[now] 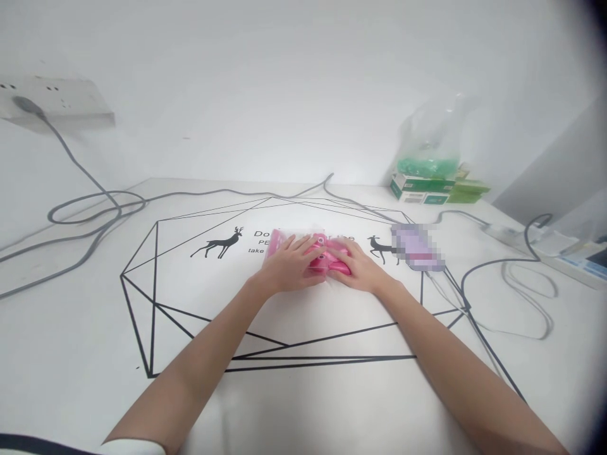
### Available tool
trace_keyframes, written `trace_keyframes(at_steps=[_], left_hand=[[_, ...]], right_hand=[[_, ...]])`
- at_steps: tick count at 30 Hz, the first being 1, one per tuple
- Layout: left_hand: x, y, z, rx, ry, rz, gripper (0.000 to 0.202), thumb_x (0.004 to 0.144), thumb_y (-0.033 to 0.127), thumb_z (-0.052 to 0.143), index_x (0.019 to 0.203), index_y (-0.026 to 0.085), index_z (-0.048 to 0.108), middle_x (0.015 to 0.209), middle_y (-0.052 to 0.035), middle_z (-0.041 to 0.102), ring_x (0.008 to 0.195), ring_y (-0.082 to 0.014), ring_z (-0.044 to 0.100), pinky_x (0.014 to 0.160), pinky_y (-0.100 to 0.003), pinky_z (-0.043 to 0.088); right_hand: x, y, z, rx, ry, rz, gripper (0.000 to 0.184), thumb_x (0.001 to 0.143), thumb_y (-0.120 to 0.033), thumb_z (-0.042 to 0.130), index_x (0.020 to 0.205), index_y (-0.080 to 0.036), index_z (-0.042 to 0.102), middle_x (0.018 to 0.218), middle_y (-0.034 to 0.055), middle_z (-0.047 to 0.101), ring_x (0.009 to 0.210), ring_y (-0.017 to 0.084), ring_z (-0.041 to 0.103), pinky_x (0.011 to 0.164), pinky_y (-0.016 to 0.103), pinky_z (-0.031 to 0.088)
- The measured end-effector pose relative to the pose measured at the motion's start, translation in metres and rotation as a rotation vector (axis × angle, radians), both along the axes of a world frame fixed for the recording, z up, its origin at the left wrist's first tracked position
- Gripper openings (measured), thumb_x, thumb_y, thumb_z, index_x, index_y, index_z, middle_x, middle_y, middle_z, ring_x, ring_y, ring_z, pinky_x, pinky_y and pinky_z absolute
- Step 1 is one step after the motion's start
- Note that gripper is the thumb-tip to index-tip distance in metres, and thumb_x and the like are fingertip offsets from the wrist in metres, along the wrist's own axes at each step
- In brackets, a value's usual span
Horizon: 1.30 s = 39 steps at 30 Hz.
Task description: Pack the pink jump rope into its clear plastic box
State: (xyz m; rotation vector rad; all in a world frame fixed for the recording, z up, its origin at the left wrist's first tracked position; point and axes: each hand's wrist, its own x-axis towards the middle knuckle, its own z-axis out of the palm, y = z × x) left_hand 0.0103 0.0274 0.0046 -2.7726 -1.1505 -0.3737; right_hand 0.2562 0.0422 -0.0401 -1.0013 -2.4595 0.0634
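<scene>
Two bare forearms (199,354) lay foremost. Left hand (288,264) and right hand (359,266), fingers outspread, rested upon one pink, clear-wrapped packet (322,257), mid-way across the white tabletop (71,354), partly covering black lettering (262,234).

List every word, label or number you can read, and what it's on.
"Do", on the white table.
"PE", on the table, beside the pink packet.
"take", on the table.
"the", on the table, blurred, beside the right hand.
Green-and-white box: print too small to read.
</scene>
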Motion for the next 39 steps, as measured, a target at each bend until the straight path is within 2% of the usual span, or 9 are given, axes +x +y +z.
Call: trace_keyframes(at_steps=[3,8,16,23,29,34,39], left_hand=[[0.0,0.0,0.001,-0.004,0.005,0.001,0.063,0.09,0.059,0.052,0.143,0.025,0.045,0.154,-0.0097,0.038,0.142,-0.0305,0.035,0.118,-0.056,0.022],[-0.004,0.0,0.003,-0.034,-0.002,-0.018,0.061,0.092,0.056,0.049,0.145,0.026,0.041,0.156,-0.0076,0.035,0.144,-0.0286,0.033,0.119,-0.054,0.022],[-0.008,0.002,0.003,-0.022,-0.024,-0.071,0.059,0.093,0.054,0.051,0.144,0.027,0.041,0.155,-0.0068,0.037,0.143,-0.0274,0.034,0.119,-0.052,0.023],[-0.012,0.007,0.005,-0.046,-0.038,-0.133,0.054,0.091,0.045,0.058,0.14,0.027,0.046,0.154,-0.006,0.038,0.145,-0.0235,0.032,0.12,-0.047,0.025],[-0.008,0.006,0.005,-0.07,-0.015,-0.097,0.061,0.091,0.046,0.057,0.146,0.028,0.04,0.156,-0.0049,0.035,0.145,-0.0242,0.03,0.121,-0.046,0.023],[-0.007,0.006,0.002,-0.06,-0.006,-0.055,0.063,0.09,0.05,0.058,0.145,0.025,0.043,0.155,-0.007,0.036,0.145,-0.0272,0.031,0.121,-0.048,0.023],[-0.008,0.006,0.002,-0.033,-0.007,-0.057,0.063,0.091,0.052,0.055,0.146,0.027,0.041,0.155,-0.0048,0.037,0.145,-0.0255,0.031,0.121,-0.05,0.019]], right_hand=[[0.001,0.002,-0.001,-0.017,0.013,-0.001,0.064,0.092,-0.055,0.051,0.149,-0.027,0.039,0.151,0.0133,0.034,0.141,0.033,0.03,0.113,0.053,0.035],[0.009,0.0,0.004,-0.068,0.023,-0.036,0.063,0.091,-0.059,0.052,0.146,-0.028,0.044,0.148,0.0142,0.037,0.138,0.032,0.038,0.11,0.05,0.039],[0.011,-0.005,0.009,-0.185,-0.031,-0.089,0.069,0.092,-0.064,0.046,0.151,-0.031,0.033,0.156,0.0137,0.028,0.145,0.034,0.026,0.114,0.054,0.032],[0.01,-0.006,0.012,-0.203,-0.032,-0.061,0.062,0.096,-0.058,0.041,0.153,-0.037,0.028,0.156,0.0091,0.029,0.143,0.032,0.031,0.111,0.053,0.037],[0.002,-0.006,0.013,-0.218,-0.033,-0.041,0.063,0.095,-0.058,0.042,0.153,-0.035,0.028,0.157,0.009,0.027,0.144,0.031,0.028,0.112,0.051,0.037],[-0.011,-0.004,0.011,-0.212,-0.023,-0.024,0.059,0.097,-0.056,0.04,0.151,-0.033,0.031,0.159,0.009,0.026,0.146,0.032,0.023,0.109,0.055,0.039],[-0.005,-0.005,0.013,-0.227,-0.005,-0.022,0.064,0.096,-0.056,0.043,0.153,-0.035,0.024,0.16,0.0083,0.024,0.146,0.03,0.026,0.11,0.051,0.041]])
